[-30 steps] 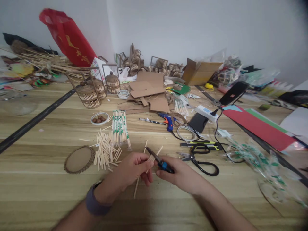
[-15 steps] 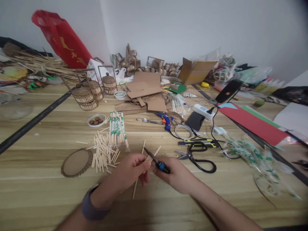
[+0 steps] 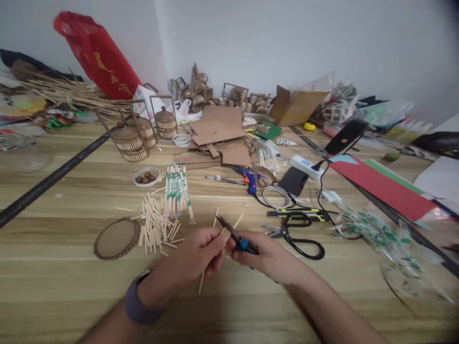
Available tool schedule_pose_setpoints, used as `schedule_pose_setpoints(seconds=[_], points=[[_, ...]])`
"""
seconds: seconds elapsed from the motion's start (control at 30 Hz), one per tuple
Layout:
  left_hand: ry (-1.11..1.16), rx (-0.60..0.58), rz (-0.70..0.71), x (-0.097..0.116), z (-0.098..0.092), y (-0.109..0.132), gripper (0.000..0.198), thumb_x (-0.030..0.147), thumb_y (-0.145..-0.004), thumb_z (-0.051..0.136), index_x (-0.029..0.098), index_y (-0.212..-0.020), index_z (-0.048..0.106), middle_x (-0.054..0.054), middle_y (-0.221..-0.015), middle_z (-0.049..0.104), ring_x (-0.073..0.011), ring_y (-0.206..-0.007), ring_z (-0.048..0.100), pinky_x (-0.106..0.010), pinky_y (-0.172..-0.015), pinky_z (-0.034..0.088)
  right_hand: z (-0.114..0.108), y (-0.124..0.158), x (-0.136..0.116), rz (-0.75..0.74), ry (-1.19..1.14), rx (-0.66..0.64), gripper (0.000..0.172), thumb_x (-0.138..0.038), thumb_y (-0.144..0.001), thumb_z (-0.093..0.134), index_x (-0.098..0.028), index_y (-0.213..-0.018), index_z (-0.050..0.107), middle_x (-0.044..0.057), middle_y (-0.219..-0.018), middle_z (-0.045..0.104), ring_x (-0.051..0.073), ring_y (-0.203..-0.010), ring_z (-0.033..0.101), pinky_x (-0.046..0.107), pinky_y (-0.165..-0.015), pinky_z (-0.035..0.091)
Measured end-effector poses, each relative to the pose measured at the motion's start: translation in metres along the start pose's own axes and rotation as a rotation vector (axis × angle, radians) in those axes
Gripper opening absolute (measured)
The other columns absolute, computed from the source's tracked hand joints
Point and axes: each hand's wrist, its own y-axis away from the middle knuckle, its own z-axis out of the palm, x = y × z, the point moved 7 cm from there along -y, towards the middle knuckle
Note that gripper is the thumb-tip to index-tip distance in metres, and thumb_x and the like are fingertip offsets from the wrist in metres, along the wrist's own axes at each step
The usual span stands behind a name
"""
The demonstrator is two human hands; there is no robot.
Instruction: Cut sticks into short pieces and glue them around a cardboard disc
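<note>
My left hand (image 3: pixel 201 248), with a watch on a grey-purple strap (image 3: pixel 140 302), pinches several thin wooden sticks (image 3: pixel 225 233) between thumb and fingers. Closed around the handles of dark, long-jawed pliers (image 3: pixel 245 245) with blue parts is my right hand (image 3: pixel 267 255). The jaws lie right at the ends of the pinched sticks; whether they touch cannot be made out. One longer stick (image 3: pixel 201 283) shows below my left hand. To the left lies a loose pile of short cut sticks (image 3: pixel 154 227), with paper-wrapped chopsticks (image 3: pixel 177 188) behind it.
An oval cardboard piece (image 3: pixel 116 239) with a frilled edge lies left. Black-handled scissors (image 3: pixel 303 243), utility knives (image 3: pixel 299 214), a blue glue gun (image 3: pixel 251 181) and a phone (image 3: pixel 294 181) are on the right. Behind stand small lidded baskets (image 3: pixel 129 143), a bowl of brown balls (image 3: pixel 147 177) and cardboard sheets (image 3: pixel 218 125).
The view has shifted slightly. The pliers in my right hand have turned a little, and their jaws look slightly parted now. My left hand keeps its pinch on the sticks.
</note>
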Motion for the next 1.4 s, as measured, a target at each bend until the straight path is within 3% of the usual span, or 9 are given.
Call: schedule_pose_setpoints(seconds=[0.33,0.57,0.87,1.03,1.3,1.4], points=[[-0.031,0.023,0.034,0.004,-0.002,-0.001,0.046,0.062,-0.087,0.042,0.018,-0.082,0.055,0.009,-0.049,0.038,-0.0089,-0.043,0.029,-0.024,-0.045,0.025,0.000,0.001,-0.001,0.009,0.026,-0.010,0.006,-0.024,-0.083,0.056,-0.020,-0.086,0.052,-0.004,-0.074,0.044,0.012,-0.070,0.041,0.021,-0.064,0.033],[-0.132,0.065,0.090,-0.003,-0.007,-0.003,0.043,0.057,-0.092,0.039,0.019,-0.075,0.050,0.006,-0.057,0.041,-0.0101,-0.051,0.035,-0.025,-0.051,0.028,0.000,0.000,-0.002,0.017,0.020,-0.011,0.008,-0.023,-0.080,0.054,-0.020,-0.088,0.054,-0.004,-0.075,0.046,0.012,-0.070,0.042,0.021,-0.064,0.035],[-0.136,0.026,0.068,0.003,-0.003,-0.001,0.042,0.058,-0.089,0.040,0.020,-0.073,0.046,0.007,-0.059,0.034,-0.0098,-0.051,0.028,-0.025,-0.049,0.023,0.002,0.001,-0.003,-0.004,0.044,0.087,0.007,-0.014,-0.072,0.051,-0.020,-0.076,0.048,-0.005,-0.067,0.043,0.011,-0.064,0.039,0.021,-0.058,0.032],[-0.229,0.054,0.047,0.001,-0.005,0.000,0.038,0.051,-0.091,0.040,0.020,-0.072,0.046,0.007,-0.058,0.035,-0.0106,-0.052,0.032,-0.024,-0.050,0.024,0.005,0.000,0.001,0.019,0.070,0.119,0.003,-0.021,-0.078,0.051,-0.020,-0.076,0.049,-0.006,-0.064,0.039,0.010,-0.059,0.035,0.021,-0.055,0.029],[-0.191,0.148,0.098,0.008,-0.016,0.003,0.037,0.051,-0.093,0.035,0.019,-0.082,0.051,0.006,-0.060,0.038,-0.0128,-0.055,0.037,-0.025,-0.053,0.029,-0.009,-0.002,-0.005,-0.034,0.069,0.130,0.015,-0.028,-0.082,0.058,-0.018,-0.091,0.061,0.000,-0.082,0.058,0.015,-0.076,0.052,0.024,-0.070,0.041],[-0.244,0.257,0.087,0.012,-0.028,0.005,0.041,0.051,-0.095,0.031,0.019,-0.092,0.056,0.006,-0.059,0.041,-0.0145,-0.056,0.041,-0.026,-0.053,0.030,-0.028,0.002,-0.001,-0.041,0.114,0.317,0.016,-0.031,-0.084,0.055,-0.018,-0.092,0.060,0.003,-0.085,0.062,0.018,-0.079,0.056,0.029,-0.074,0.045]])
